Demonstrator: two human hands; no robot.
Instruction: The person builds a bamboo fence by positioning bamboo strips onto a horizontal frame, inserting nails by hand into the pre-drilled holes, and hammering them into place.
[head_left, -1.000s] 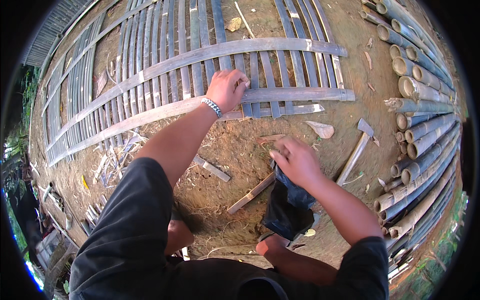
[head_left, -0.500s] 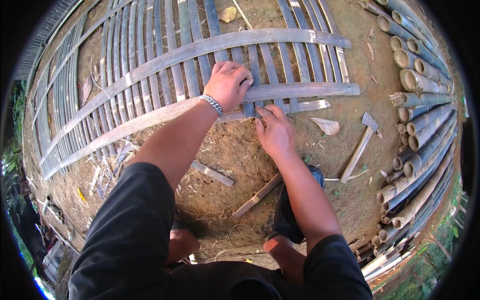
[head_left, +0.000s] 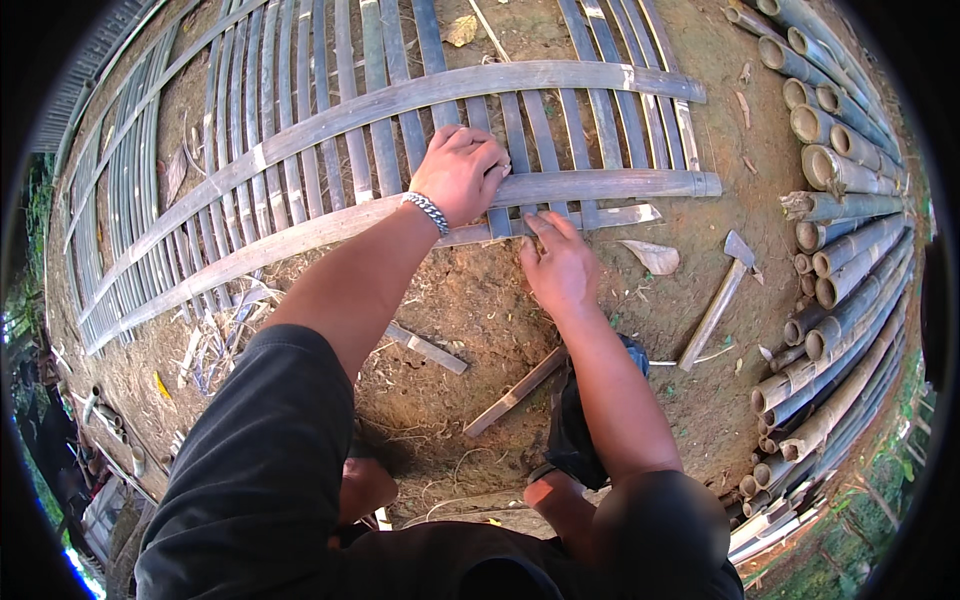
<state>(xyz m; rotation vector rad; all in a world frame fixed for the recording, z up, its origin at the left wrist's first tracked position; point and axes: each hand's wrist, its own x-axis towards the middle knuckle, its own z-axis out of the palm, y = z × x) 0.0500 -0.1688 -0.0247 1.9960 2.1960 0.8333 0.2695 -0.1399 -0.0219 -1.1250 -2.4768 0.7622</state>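
Note:
A wide lattice of split bamboo lies on the ground, with upright bamboo slats (head_left: 383, 150) crossed by long curved rails. My left hand (head_left: 462, 178), a chain bracelet on its wrist, is closed over the lower rail (head_left: 610, 184) at a slat; its fingertips are partly hidden. Just below that rail my right hand (head_left: 560, 265) has its thumb and fingers at the lower end of a bamboo slat (head_left: 519, 222), pinching it. A thinner bamboo strip (head_left: 625, 215) runs under the slat ends beside my right fingers.
A hammer-like tool (head_left: 715, 300) with a wooden handle lies at right. Bamboo poles (head_left: 850, 260) are stacked along the right edge. Two short wood pieces, one a dark stick (head_left: 515, 392), lie near my feet. A dry leaf (head_left: 652, 256) and bamboo shavings (head_left: 230, 335) litter the soil.
My right hand has shifted slightly to the right along the slat ends. My left hand stays on the lower rail, and the slats near it have moved slightly rightward.

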